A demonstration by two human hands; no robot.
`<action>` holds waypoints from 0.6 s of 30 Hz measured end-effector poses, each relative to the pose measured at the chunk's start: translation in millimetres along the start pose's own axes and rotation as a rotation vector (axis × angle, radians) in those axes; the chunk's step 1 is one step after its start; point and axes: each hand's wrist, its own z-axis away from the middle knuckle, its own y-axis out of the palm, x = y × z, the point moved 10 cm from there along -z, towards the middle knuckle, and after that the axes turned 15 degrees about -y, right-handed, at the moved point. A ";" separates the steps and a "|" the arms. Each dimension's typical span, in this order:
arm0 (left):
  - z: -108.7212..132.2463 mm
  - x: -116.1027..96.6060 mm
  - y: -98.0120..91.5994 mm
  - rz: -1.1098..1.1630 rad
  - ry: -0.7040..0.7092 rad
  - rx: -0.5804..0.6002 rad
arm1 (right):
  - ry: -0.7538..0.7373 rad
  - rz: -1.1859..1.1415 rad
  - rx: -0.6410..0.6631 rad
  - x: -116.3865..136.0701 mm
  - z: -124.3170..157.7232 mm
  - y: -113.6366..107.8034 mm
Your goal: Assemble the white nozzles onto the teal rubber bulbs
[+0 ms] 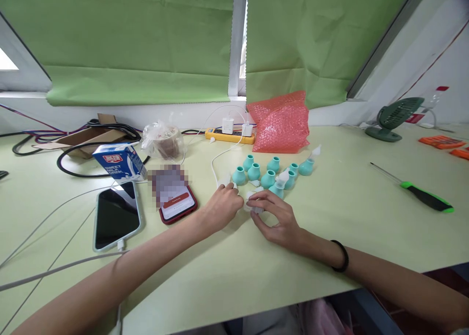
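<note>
My right hand [276,217] pinches a small translucent white piece [255,203] between thumb and fingers, just above the table. Close beside it on the left, my left hand [224,205] is closed, its fingers curled down; whatever it grips is too small or hidden to name. Beyond both hands stand several small teal bulb-shaped pots [253,172] with open necks. A translucent pointed tip sits in the neck of the front pot [277,190], and another tip [315,152] rises from the pot at the right. Small whitish pieces lie among the pots.
Two phones [117,215] [178,198], a milk carton [120,162] and cables lie to the left. At the back are a bagged cup [168,142], yellow power strip [230,136] and red bubble-wrap bag [280,125]. A screwdriver [425,196] and green fan [395,117] are at the right.
</note>
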 end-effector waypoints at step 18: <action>36.5 34.7 -47.5 1.147 -0.207 -0.238 | 0.535 -0.619 -0.180 -33.0 26.0 15.0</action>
